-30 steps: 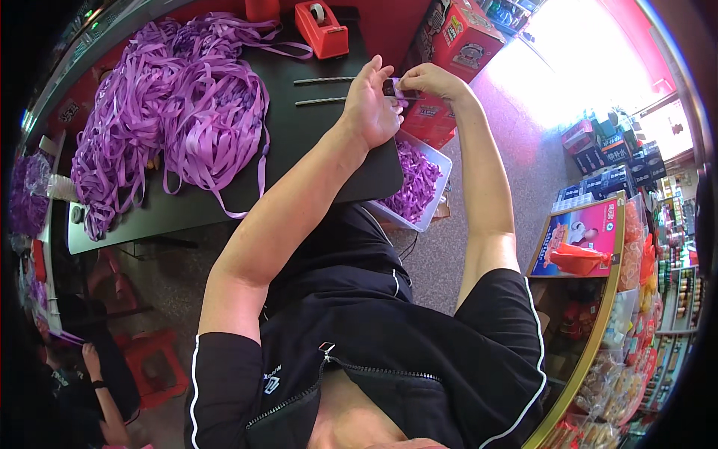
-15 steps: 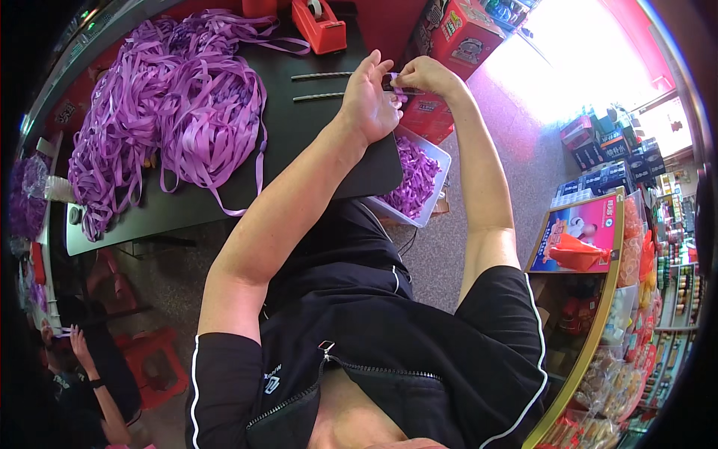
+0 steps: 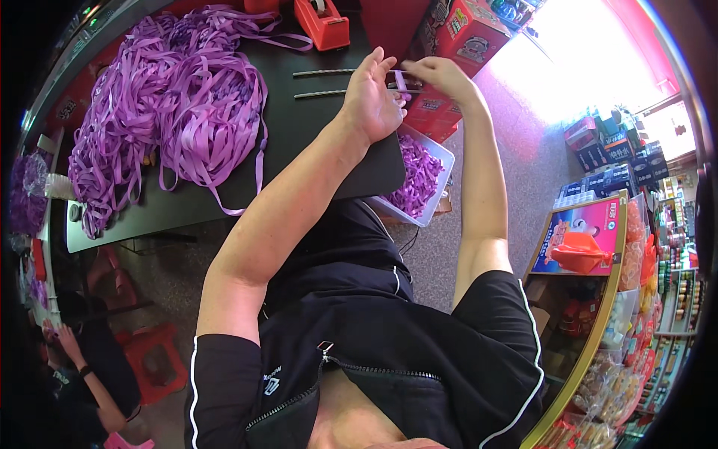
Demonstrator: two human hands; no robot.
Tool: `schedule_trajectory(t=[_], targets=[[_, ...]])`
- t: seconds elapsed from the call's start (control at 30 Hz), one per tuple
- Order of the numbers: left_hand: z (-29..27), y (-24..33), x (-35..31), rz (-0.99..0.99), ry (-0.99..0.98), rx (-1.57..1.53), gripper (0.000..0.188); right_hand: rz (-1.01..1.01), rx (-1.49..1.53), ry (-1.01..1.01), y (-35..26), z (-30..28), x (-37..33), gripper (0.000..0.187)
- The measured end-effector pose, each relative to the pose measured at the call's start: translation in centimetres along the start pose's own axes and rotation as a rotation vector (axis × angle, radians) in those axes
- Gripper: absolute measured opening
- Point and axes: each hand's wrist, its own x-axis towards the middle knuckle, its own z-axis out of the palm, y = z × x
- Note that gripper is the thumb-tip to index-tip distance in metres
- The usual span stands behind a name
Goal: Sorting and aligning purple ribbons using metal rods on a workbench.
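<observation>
Two thin metal rods [image 3: 320, 95] lie parallel on the dark table, ends jutting past its right edge. Around their outer ends passes a short purple ribbon [image 3: 401, 80]. My left hand [image 3: 371, 96] lies over the rods beside the ribbon, fingers stretched and apart; its far side is hidden. To the right of the ribbon is my right hand [image 3: 443, 77], its fingertips pinched together at the ribbon's end, slightly blurred. A big heap of purple ribbons [image 3: 179, 112] covers the table's left part. Below the table corner, a white plastic bin [image 3: 446, 173] holds many small purple ribbon pieces [image 3: 416, 176].
A red tape dispenser [image 3: 323, 28] stands at the table's far edge. Red cartons [image 3: 465, 34] are stacked beyond my right hand. A glass-fronted display case [image 3: 580, 239] stands on the right. At lower left a co-worker's hands [image 3: 63, 340] are near a red stool [image 3: 153, 359].
My right hand has moved slightly right from the rods, and more of the ribbon across them shows. My left hand stays nearly still. The co-worker's hands have come closer together.
</observation>
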Motion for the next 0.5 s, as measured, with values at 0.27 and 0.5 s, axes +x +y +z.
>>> schedule_trajectory(t=[0.27,0.5], targets=[[1.0,-0.6,0.1,-0.023,-0.008,-0.026,0.078,0.300,1.398,0.000,11.0,9.9,-0.2,0.031],[-0.1,0.1,-0.2,-0.002,-0.025,-0.030,0.078,-0.051,2.103,-0.490,6.2,14.4,0.0,0.038]])
